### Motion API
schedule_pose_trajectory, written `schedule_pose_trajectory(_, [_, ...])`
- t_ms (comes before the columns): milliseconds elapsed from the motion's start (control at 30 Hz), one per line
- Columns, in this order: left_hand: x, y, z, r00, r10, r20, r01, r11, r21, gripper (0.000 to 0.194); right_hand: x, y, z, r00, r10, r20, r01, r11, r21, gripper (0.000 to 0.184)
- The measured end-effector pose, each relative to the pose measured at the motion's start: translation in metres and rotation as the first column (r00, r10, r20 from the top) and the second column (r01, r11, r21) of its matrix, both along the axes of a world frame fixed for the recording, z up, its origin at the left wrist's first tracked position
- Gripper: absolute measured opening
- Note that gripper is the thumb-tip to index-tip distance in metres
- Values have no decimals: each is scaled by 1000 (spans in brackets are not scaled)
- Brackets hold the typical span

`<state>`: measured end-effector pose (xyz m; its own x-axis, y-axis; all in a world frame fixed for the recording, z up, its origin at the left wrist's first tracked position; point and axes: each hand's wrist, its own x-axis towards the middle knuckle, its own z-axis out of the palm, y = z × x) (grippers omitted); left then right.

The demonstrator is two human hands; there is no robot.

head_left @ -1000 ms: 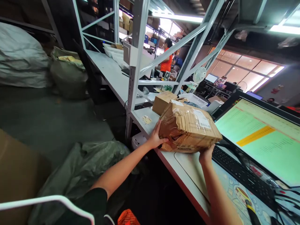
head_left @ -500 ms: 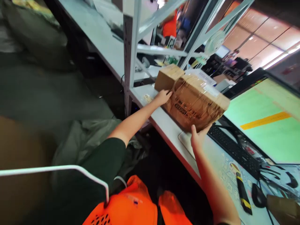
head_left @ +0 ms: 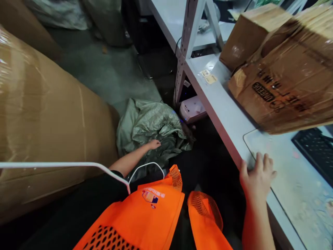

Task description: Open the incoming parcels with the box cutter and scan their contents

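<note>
My left hand (head_left: 154, 144) hangs low over a crumpled grey-green sack (head_left: 148, 121) on the floor. Its fingers look curled together, with nothing visible in them; whether it touches the sack I cannot tell. With fingers spread, my right hand (head_left: 257, 175) rests at the front edge of the white desk (head_left: 221, 107), beside a desk mat (head_left: 293, 180). A creased, taped brown carton (head_left: 288, 90) with black print stands on the desk, apart from both hands. Against its left end is a smaller cardboard box (head_left: 244, 41).
A large cardboard box (head_left: 57, 114) fills the left side. A metal upright (head_left: 188, 34) rises at the desk's corner. Below the desk sits a white device (head_left: 192, 109). A black keyboard (head_left: 316, 149) lies at right. A white curved wire (head_left: 78, 165) crosses in front of me.
Both hands have let go of the brown carton, which stays on the desk. My left hand has dropped toward the sack; my right has moved to the desk edge. The view has turned left and down.
</note>
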<state>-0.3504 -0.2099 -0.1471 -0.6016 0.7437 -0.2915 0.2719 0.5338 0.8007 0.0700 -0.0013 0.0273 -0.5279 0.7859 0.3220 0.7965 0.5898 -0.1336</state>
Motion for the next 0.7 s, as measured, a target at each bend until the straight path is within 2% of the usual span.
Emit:
schedule_pose_trajectory(67, [-8,2,-18,1000,1,-18,-1,1000,4,43,-9,-4,-5,999,-17,27,15,999,47,74])
schedule_pose_trajectory(133, [-19,15,-37,999,15,-50,-14,1000,21,47,-16,-1,-7,999,-30,42,27,996,80,74])
schedule_pose_trajectory(267, [-28,59,-74,991,54,-125,-54,999,-4,44,-21,5,-8,998,-37,46,31,991,129,72])
schedule_pose_trajectory(333, [-32,82,-86,984,63,-166,-74,995,-62,45,-22,5,-9,997,-39,61,30,990,137,71])
schedule_pose_trajectory(433, [-61,118,-86,963,87,-254,-128,980,-150,53,-23,4,-8,995,-36,95,24,992,125,72])
schedule_pose_trajectory(567, [-136,162,-66,901,104,-421,-193,966,-174,61,-25,4,-4,991,-43,125,33,996,79,74])
schedule_pose_trajectory(633, [-161,174,-64,888,102,-447,-218,951,-217,53,-25,4,-4,990,-47,134,38,997,66,75])
schedule_pose_trajectory(700, [-163,174,-73,919,83,-385,-200,940,-276,41,-25,4,-4,989,-52,137,45,997,56,76])
